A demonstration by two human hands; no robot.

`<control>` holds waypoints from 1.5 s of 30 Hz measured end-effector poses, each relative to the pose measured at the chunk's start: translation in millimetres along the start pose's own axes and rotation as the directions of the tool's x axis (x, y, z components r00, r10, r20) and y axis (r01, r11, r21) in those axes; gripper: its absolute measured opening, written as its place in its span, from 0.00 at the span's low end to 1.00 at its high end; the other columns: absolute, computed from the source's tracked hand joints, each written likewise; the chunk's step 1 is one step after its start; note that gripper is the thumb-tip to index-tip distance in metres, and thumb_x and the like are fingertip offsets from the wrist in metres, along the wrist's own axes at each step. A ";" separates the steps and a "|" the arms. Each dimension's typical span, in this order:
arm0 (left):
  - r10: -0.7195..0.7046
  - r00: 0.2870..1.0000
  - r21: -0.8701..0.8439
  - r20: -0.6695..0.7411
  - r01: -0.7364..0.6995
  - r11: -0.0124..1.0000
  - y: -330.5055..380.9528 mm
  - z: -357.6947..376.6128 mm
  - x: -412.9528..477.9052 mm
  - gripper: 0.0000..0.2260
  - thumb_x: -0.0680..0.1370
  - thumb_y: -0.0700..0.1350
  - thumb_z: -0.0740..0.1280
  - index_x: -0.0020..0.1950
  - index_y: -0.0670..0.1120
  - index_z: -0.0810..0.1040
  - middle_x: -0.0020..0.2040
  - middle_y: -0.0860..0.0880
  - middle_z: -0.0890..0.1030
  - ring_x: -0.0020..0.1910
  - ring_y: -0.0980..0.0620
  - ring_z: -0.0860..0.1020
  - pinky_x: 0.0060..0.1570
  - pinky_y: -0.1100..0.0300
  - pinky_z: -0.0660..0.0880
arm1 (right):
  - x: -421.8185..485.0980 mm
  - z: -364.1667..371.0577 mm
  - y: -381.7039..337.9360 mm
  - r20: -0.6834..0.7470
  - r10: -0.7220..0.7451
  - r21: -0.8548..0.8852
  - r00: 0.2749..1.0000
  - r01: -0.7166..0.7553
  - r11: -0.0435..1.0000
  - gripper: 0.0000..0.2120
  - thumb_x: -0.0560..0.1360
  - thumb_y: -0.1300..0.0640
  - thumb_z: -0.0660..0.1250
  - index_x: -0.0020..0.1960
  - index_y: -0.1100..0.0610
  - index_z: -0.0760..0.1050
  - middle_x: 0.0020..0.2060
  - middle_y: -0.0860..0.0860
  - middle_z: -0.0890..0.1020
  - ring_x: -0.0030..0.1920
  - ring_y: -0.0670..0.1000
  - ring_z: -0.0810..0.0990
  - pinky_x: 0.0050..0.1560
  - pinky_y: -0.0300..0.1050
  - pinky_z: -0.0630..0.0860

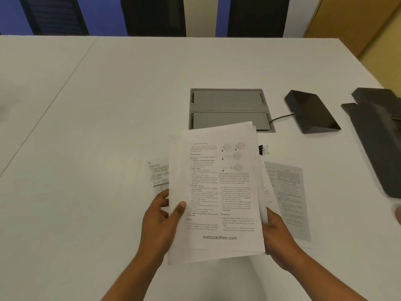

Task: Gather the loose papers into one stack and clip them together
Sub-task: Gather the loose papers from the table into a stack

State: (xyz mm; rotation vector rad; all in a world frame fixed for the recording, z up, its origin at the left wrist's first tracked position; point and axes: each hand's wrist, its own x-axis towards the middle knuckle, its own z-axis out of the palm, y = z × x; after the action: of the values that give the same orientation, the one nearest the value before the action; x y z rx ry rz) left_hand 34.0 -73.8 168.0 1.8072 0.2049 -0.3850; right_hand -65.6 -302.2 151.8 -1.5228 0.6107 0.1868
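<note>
Both hands hold a stack of printed papers [217, 192] above the white table, its sheets a little uneven at the top edge. My left hand [161, 222] grips the stack's left edge with the thumb on the top page. Along the right edge sits my right hand [276, 235], fingers behind the sheets. A handwritten sheet [158, 177] lies on the table to the left, partly hidden by the stack. A printed sheet [288, 198] lies flat to the right. A black binder clip [263, 150] rests on the table just beyond the stack's upper right corner.
A grey cable hatch [227, 103] is set into the white table [86, 127] behind the stack. A black wedge-shaped device [310, 111] with a cable sits right of it. A dark object [377, 135] lies at the far right edge.
</note>
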 end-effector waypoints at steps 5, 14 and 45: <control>-0.201 0.937 -0.235 0.287 0.272 0.933 -4.8 2.3 6.2 0.21 0.75 0.50 0.73 0.67 0.57 0.75 0.61 0.54 0.83 0.60 0.47 0.81 0.61 0.42 0.76 | 1.6 -3.8 5.6 0.010 0.105 0.089 0.994 -0.106 0.990 0.21 0.80 0.40 0.49 0.61 0.42 0.78 0.53 0.47 0.86 0.55 0.49 0.85 0.48 0.47 0.82; -0.154 0.939 -0.249 0.308 0.236 0.939 -10.4 15.3 8.9 0.16 0.73 0.39 0.74 0.59 0.51 0.81 0.54 0.50 0.87 0.52 0.48 0.86 0.55 0.46 0.81 | 1.5 -10.0 5.3 -0.007 0.038 0.136 0.999 -0.037 0.990 0.14 0.75 0.54 0.66 0.60 0.55 0.79 0.55 0.53 0.86 0.55 0.54 0.85 0.57 0.54 0.80; -0.377 0.892 0.524 -0.248 0.451 0.722 -113.9 -0.2 90.1 0.36 0.65 0.41 0.81 0.66 0.39 0.64 0.65 0.38 0.67 0.57 0.41 0.78 0.55 0.53 0.78 | -16.6 -48.3 55.1 -0.318 0.061 0.155 0.946 -0.011 0.988 0.33 0.56 0.44 0.72 0.59 0.56 0.80 0.50 0.50 0.87 0.50 0.52 0.85 0.50 0.44 0.80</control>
State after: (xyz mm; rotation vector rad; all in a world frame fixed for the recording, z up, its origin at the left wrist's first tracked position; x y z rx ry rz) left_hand 79.5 -48.5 32.4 2.3874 0.6541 -0.7119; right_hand -118.3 -340.8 114.8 -1.4043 0.8936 -0.0836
